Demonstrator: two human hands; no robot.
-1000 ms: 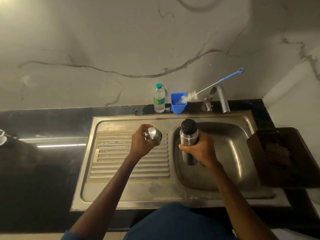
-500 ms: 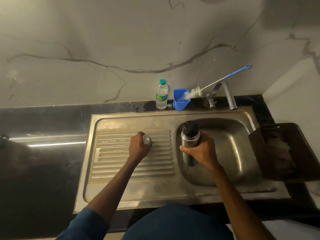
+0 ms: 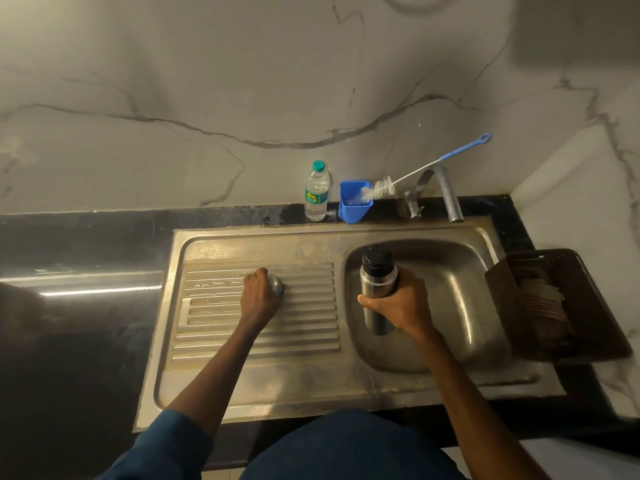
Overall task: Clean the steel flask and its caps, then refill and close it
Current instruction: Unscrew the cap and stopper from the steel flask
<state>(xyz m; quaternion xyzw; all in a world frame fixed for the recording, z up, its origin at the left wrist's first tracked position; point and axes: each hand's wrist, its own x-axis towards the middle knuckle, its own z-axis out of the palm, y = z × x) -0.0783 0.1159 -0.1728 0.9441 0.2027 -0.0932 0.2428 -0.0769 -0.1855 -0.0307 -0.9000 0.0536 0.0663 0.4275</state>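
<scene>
step: uncapping. l hand (image 3: 258, 299) grips domed steel outer cap (image 3: 276, 284) on ribbed drainboard (image 3: 304, 327); r hand (image 3: 403, 303) holds cylindrical steel flask (image 3: 377, 282). next, prob: unscrew black inner stopper (image 3: 376, 256).

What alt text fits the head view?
A person's right hand grips a steel flask, black cap on, over the sink basin; the left hand holds a steel cap against the drainboard. A water bottle and a brush in a blue cup stand behind.
</scene>
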